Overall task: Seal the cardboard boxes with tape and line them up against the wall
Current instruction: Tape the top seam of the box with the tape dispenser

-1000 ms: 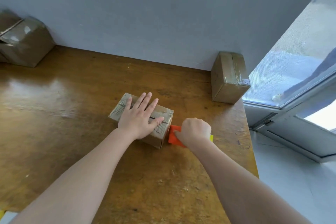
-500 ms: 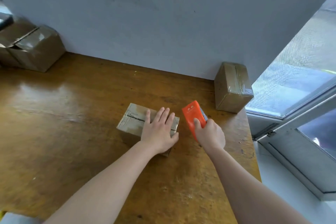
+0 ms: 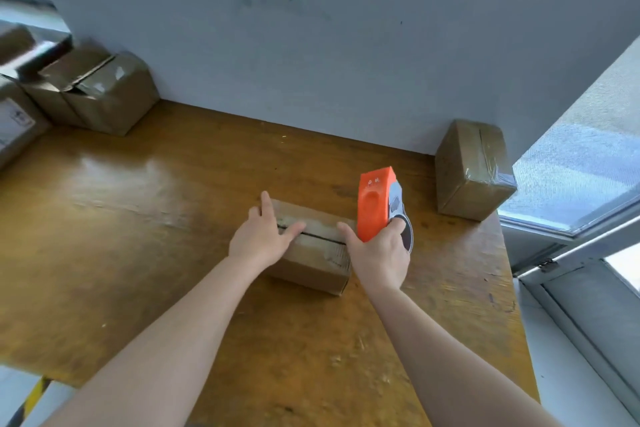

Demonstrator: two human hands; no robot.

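A small cardboard box (image 3: 313,253) lies on the wooden table (image 3: 138,218), its top seam showing as a dark slit with tape across it. My left hand (image 3: 261,236) rests on the box's left end, fingers straight, thumb along the seam. My right hand (image 3: 379,256) grips an orange tape dispenser (image 3: 374,206), held upright just right of the box, with the index finger touching the box's right end. A taped box (image 3: 472,168) stands against the grey wall (image 3: 311,45) at the table's right corner.
Several cardboard boxes (image 3: 100,94) sit at the back left against the wall, some with flaps up. The table's right edge (image 3: 512,288) drops to a window frame (image 3: 571,225) and a pale floor. Bare wood lies between the left boxes and the taped box.
My right hand lifted the dispenser from the box's right end and raised it upright. My left hand slid from the box's right half to its left end. The view shifted.
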